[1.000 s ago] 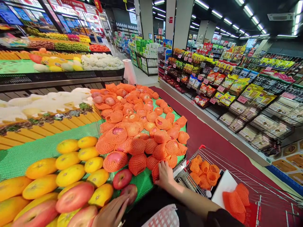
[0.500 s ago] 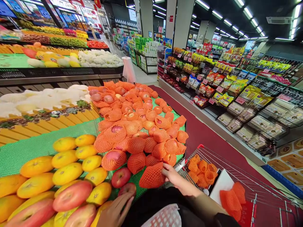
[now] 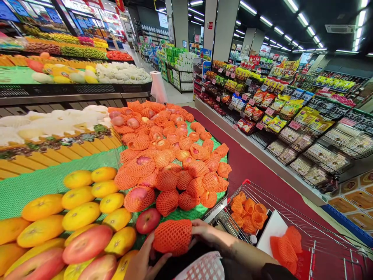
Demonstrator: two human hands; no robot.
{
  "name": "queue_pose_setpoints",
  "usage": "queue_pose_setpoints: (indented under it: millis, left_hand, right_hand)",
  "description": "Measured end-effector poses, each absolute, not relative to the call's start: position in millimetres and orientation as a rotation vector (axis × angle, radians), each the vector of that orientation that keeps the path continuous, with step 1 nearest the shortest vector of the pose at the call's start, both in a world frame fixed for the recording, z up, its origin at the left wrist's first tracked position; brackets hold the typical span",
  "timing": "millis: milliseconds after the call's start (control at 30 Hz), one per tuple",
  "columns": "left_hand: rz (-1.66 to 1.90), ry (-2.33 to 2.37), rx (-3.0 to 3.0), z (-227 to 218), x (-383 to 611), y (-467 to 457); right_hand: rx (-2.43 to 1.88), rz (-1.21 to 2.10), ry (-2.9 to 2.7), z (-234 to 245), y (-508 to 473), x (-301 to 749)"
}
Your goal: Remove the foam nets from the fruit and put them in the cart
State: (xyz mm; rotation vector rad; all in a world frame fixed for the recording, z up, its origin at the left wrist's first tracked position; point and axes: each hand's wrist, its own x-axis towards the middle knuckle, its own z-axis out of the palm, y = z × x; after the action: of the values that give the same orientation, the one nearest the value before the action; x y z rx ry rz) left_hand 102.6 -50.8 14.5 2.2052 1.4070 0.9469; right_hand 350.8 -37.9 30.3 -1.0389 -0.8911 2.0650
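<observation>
Low in front of me, an orange foam fruit net (image 3: 172, 237) is held between both hands and looks rounded out; its contents are hidden. My left hand (image 3: 142, 258) closes on its left end, with thumb and fingers around the opening. My right hand (image 3: 199, 233) grips the right end. Just beyond the net lies a bare red apple (image 3: 148, 221) on the green mat. More bare apples (image 3: 87, 244) rest on yellow oranges (image 3: 81, 216) to the left. Many netted apples (image 3: 167, 179) are heaped behind.
On the right stands a wire shopping cart (image 3: 246, 182) holding several loose foam nets (image 3: 247, 212), a white box (image 3: 266, 233) and more flat nets (image 3: 287, 249). White-wrapped fruit (image 3: 52, 124) lies behind a yellow picket divider (image 3: 58, 153). Snack shelves (image 3: 262, 105) line the aisle.
My right hand has brought the net left and lower. My left hand has moved from a bare apple up to the net. That apple no longer shows on the mat.
</observation>
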Motion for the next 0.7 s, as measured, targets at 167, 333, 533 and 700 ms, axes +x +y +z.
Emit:
queue_pose_setpoints:
  millis: [167,333,533,700]
  left_hand:
    - [1.095,1.290,2.261,8.7,91.7,-41.6]
    - [1.187,1.254,2.419,22.3,78.2,-32.8]
    - [1.281,1.526,2.457,39.6,60.8,-22.6]
    - [1.486,1.874,2.407,39.7,31.0,-16.3]
  right_hand:
    - [-1.010,2.087,-0.906,36.9,-38.3,349.3]
    - [-1.058,2.086,-0.818,38.9,-34.1,340.0]
    - [-1.173,1.985,-0.726,40.2,-34.8,342.0]
    - [-1.199,2.092,-0.723,27.3,-30.3,344.8]
